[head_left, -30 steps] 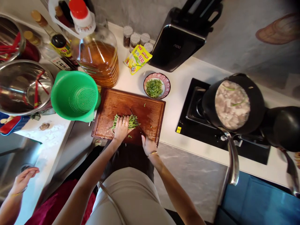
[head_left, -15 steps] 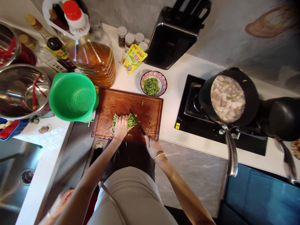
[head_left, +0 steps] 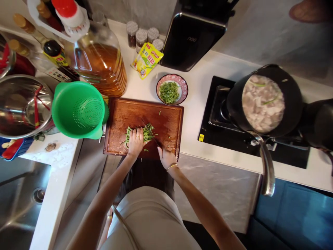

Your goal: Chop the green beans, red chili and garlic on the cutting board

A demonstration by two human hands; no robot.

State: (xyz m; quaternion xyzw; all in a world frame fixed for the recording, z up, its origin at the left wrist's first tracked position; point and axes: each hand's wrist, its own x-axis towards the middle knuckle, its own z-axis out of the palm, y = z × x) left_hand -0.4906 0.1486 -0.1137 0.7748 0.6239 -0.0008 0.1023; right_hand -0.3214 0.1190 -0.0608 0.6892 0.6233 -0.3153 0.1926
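White counter [head_left: 192, 128], grey wall [head_left: 260, 38] behind | cutting board [head_left: 166, 121]: on counter, near black stove [head_left: 226, 139] | green stalks [head_left: 148, 130]: bunched on board | left hand [head_left: 136, 140]: fingers together, clamping stalks down | right hand [head_left: 167, 158]: wrapped around handle of knife [head_left: 155, 140]; blade blurred, at stalks | bowl [head_left: 184, 89]: just beyond board, holding cut greens [head_left: 169, 92]

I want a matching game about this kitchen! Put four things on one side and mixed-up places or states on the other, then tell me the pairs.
Things:
1. round green plastic colander
2. small round pink-rimmed bowl
3. thin dark-bladed knife
4. deep black pot

Places or states:
A. gripped in the right hand
B. on the flat black stove
C. holding chopped greens
D. left of the brown wooden cutting board

Pairs: 1-D, 2-C, 3-A, 4-B
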